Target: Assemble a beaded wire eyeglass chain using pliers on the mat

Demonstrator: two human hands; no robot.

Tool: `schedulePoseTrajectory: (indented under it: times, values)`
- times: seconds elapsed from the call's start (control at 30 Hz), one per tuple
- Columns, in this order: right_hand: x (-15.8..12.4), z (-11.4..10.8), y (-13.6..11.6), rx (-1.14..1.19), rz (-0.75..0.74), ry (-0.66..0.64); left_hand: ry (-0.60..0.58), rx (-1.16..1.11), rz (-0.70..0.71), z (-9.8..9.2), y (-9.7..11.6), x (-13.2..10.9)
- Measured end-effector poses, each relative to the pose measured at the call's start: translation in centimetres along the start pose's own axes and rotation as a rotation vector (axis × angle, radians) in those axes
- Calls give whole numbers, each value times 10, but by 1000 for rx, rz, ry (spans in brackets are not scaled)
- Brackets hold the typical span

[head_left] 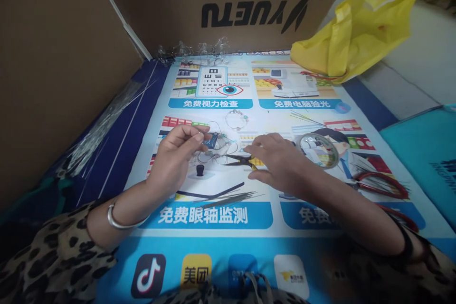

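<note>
My left hand (174,156), with a silver bangle at its wrist, pinches a thin wire piece (210,156) with clear beads and loops that hang to the right of the fingertips. Pliers (238,160) with black jaws and yellow handles point left toward this piece. My right hand (276,159) is at the handles of the pliers, its thumb and fingers around them; the palm side is hidden. A beaded ring (237,119) lies on the printed sheet above the hands. Cut wires (231,198) lie in a bundle below them.
Cardboard (171,4) walls stand behind and at the left, with beaded wire pieces (204,52) at their foot. A wire coil (318,150) and red-handled tools (383,184) lie right. A yellow bag (356,33) is back right; loose wires (89,145) and green-handled pliers (62,187) are left.
</note>
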State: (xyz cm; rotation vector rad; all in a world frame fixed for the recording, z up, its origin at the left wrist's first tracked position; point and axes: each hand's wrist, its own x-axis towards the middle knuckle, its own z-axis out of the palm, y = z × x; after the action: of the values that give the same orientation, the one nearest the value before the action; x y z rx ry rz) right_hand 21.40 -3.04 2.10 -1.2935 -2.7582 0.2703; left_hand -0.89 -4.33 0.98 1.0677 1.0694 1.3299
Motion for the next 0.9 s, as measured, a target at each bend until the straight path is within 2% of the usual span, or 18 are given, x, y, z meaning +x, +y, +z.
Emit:
schedulePoseTrajectory:
  times: [0.13,0.27,0.4,0.53,0.7,0.9]
  values:
    - [-1,5,4,-156,-66,-41,-21,-38,-32,-2,-3,4]
    - [-1,3,-2,-258,-104,-51,-46,-25,-43,-6,-4,7]
    - [-1,8,-8,-346,-62,31,-54,-15,-63,-8,-5,8]
    - [1,17,-3,-389,-87,93,-50,-25,-78,-7,-6,7]
    - [2,14,2,-394,-122,35,-35,-35,-110,-5,-5,7]
    - [1,11,-3,-380,35,32,-42,-37,-135,-6,-5,9]
